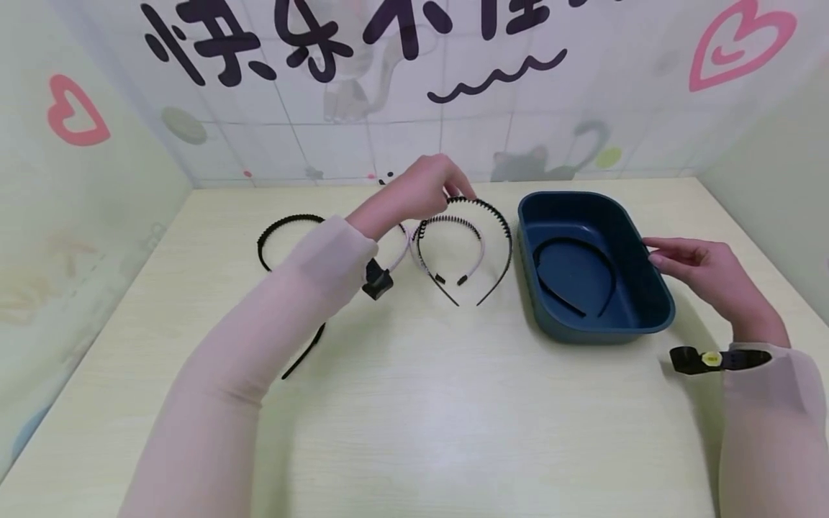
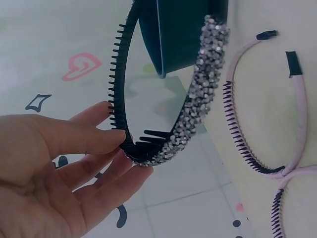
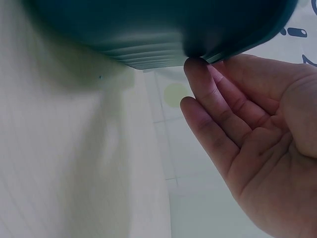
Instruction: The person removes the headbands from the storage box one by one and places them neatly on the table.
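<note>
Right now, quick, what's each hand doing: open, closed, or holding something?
Left hand: closed, holding the sparkly headband between thumb and fingers.
Right hand: open, fingers touching the outer side of the bin.

My left-wrist view crops one arm of the black toothed headband crusted with silvery stones [image 2: 198,94] and the dark blue plastic bin [image 2: 178,39]. From the head camera I lose part of the black ridged headband [image 1: 291,219] behind a pale fabric sleeve [image 1: 239,360]; the bold black lettering [image 1: 409,36] is clipped above, and the yellow mark [image 1: 711,359] on the black wrist device [image 1: 686,361] is too small to read.
</note>
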The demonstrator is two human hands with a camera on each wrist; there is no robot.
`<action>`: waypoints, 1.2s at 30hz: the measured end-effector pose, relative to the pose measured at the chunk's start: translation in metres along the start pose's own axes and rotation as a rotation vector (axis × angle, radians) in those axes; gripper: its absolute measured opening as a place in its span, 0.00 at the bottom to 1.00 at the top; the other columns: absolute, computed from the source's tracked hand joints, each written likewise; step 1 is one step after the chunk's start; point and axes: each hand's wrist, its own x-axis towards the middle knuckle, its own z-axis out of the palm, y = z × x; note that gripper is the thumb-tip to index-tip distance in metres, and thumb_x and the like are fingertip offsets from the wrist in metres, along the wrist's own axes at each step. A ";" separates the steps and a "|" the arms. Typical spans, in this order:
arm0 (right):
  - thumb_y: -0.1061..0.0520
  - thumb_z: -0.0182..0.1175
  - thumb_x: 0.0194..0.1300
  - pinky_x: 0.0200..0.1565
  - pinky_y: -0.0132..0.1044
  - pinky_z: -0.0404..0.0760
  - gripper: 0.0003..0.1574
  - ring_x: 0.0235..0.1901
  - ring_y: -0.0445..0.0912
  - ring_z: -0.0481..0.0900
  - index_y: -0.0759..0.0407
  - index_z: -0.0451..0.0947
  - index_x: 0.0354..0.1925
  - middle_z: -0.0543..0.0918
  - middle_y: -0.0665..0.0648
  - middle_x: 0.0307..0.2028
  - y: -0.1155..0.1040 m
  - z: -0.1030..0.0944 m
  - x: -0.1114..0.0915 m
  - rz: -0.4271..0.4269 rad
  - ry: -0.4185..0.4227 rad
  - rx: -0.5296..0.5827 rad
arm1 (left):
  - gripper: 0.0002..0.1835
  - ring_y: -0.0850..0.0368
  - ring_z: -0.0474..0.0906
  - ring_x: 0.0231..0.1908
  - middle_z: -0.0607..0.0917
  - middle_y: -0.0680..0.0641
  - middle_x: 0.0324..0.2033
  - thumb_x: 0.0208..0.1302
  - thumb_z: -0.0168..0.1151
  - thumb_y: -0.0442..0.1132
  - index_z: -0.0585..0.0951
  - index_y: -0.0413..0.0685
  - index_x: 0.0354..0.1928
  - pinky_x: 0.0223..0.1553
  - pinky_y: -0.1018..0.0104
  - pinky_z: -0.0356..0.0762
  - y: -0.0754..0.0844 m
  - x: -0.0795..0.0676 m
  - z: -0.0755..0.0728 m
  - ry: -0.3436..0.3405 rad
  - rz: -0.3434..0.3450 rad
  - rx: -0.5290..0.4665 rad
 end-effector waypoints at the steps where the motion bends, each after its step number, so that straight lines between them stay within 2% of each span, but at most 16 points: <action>1: 0.45 0.54 0.65 0.37 0.16 0.65 0.32 0.39 0.26 0.73 0.60 0.67 0.61 0.77 0.28 0.36 0.000 0.000 0.000 -0.002 0.001 0.003 | 0.34 0.52 0.76 0.46 0.82 0.44 0.45 0.45 0.37 0.13 0.82 0.44 0.48 0.31 0.70 0.70 -0.002 -0.002 0.001 0.000 -0.007 0.000; 5: 0.45 0.54 0.65 0.37 0.16 0.65 0.32 0.40 0.26 0.73 0.60 0.68 0.61 0.77 0.28 0.36 0.000 0.001 0.001 -0.004 -0.001 0.001 | 0.32 0.52 0.76 0.45 0.82 0.44 0.45 0.46 0.39 0.13 0.83 0.43 0.46 0.37 0.67 0.73 -0.011 -0.010 0.003 0.006 -0.032 -0.002; 9: 0.45 0.54 0.64 0.37 0.16 0.65 0.32 0.40 0.26 0.74 0.60 0.68 0.61 0.77 0.28 0.36 0.000 0.001 0.002 -0.006 -0.003 0.002 | 0.29 0.51 0.77 0.44 0.82 0.43 0.44 0.48 0.43 0.13 0.83 0.43 0.46 0.37 0.65 0.74 -0.020 -0.019 0.007 -0.003 -0.037 -0.007; 12: 0.45 0.54 0.65 0.37 0.16 0.65 0.32 0.40 0.26 0.74 0.60 0.68 0.61 0.77 0.28 0.36 0.000 0.001 0.002 -0.005 -0.004 0.004 | 0.29 0.50 0.77 0.44 0.82 0.43 0.44 0.48 0.43 0.13 0.83 0.42 0.46 0.39 0.65 0.75 -0.026 -0.025 0.009 -0.009 -0.029 -0.012; 13: 0.45 0.54 0.65 0.37 0.16 0.65 0.32 0.40 0.26 0.74 0.60 0.67 0.61 0.77 0.28 0.36 0.000 0.001 0.002 -0.004 -0.005 0.004 | 0.28 0.49 0.78 0.44 0.83 0.43 0.43 0.48 0.43 0.13 0.83 0.41 0.45 0.43 0.64 0.74 -0.029 -0.027 0.009 -0.006 -0.021 -0.013; 16: 0.45 0.54 0.64 0.37 0.16 0.65 0.32 0.39 0.26 0.73 0.60 0.67 0.61 0.77 0.28 0.36 0.000 0.001 0.001 -0.001 -0.005 0.006 | 0.28 0.49 0.78 0.44 0.83 0.43 0.43 0.47 0.44 0.12 0.83 0.40 0.44 0.46 0.64 0.74 -0.035 -0.033 0.009 0.002 0.001 -0.024; 19: 0.45 0.54 0.64 0.37 0.16 0.65 0.33 0.39 0.25 0.73 0.60 0.67 0.62 0.77 0.28 0.36 0.000 0.001 0.000 0.000 -0.005 0.010 | 0.26 0.50 0.77 0.45 0.83 0.42 0.44 0.49 0.46 0.13 0.83 0.39 0.44 0.46 0.63 0.74 -0.041 -0.038 0.009 0.001 0.002 -0.041; 20: 0.45 0.54 0.64 0.37 0.16 0.65 0.33 0.39 0.25 0.73 0.60 0.67 0.62 0.77 0.28 0.36 0.000 0.001 0.000 0.000 -0.005 0.011 | 0.25 0.50 0.77 0.45 0.82 0.42 0.44 0.49 0.46 0.13 0.83 0.39 0.44 0.43 0.64 0.75 -0.042 -0.040 0.008 -0.002 -0.004 -0.043; 24: 0.45 0.55 0.65 0.37 0.16 0.65 0.32 0.38 0.25 0.73 0.61 0.67 0.62 0.77 0.28 0.36 0.000 0.001 -0.001 0.000 -0.003 0.011 | 0.26 0.51 0.77 0.43 0.83 0.42 0.43 0.50 0.45 0.14 0.83 0.40 0.45 0.39 0.65 0.74 -0.047 -0.049 0.007 -0.019 -0.035 -0.039; 29: 0.46 0.55 0.65 0.37 0.16 0.65 0.32 0.38 0.25 0.73 0.61 0.67 0.62 0.77 0.28 0.35 0.000 0.000 -0.001 -0.002 0.002 0.007 | 0.26 0.50 0.77 0.45 0.83 0.43 0.42 0.48 0.45 0.15 0.83 0.41 0.45 0.41 0.62 0.75 -0.052 -0.059 0.007 -0.049 -0.059 -0.052; 36: 0.45 0.55 0.64 0.37 0.16 0.65 0.32 0.39 0.25 0.73 0.60 0.67 0.62 0.77 0.28 0.36 0.000 0.001 -0.001 -0.001 0.001 0.013 | 0.25 0.49 0.77 0.45 0.82 0.42 0.45 0.48 0.47 0.14 0.82 0.38 0.45 0.43 0.62 0.76 -0.067 -0.067 0.011 -0.090 -0.039 -0.064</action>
